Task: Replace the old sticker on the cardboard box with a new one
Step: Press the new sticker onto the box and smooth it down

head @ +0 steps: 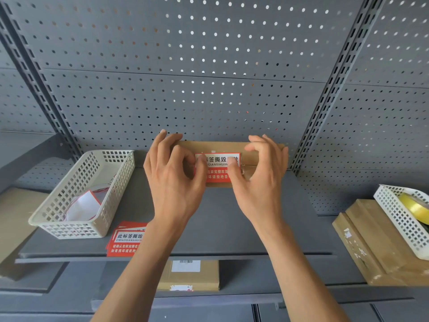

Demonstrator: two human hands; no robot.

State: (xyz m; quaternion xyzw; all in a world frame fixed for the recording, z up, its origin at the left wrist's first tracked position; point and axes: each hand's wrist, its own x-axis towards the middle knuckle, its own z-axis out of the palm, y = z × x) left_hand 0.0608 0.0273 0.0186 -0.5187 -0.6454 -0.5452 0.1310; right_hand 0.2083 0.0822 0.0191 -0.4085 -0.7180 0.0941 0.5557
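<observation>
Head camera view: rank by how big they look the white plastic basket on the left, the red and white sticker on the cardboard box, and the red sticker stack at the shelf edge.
1. White plastic basket, clearly largest.
2. Red sticker stack and red and white sticker: look alike, both partly hidden, so unranked.

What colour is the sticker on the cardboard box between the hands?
The sticker is red with a white band and Chinese lettering, seen in the head view.

single head view, faces shelf [209, 228] and pegboard [209, 66], close.
</observation>
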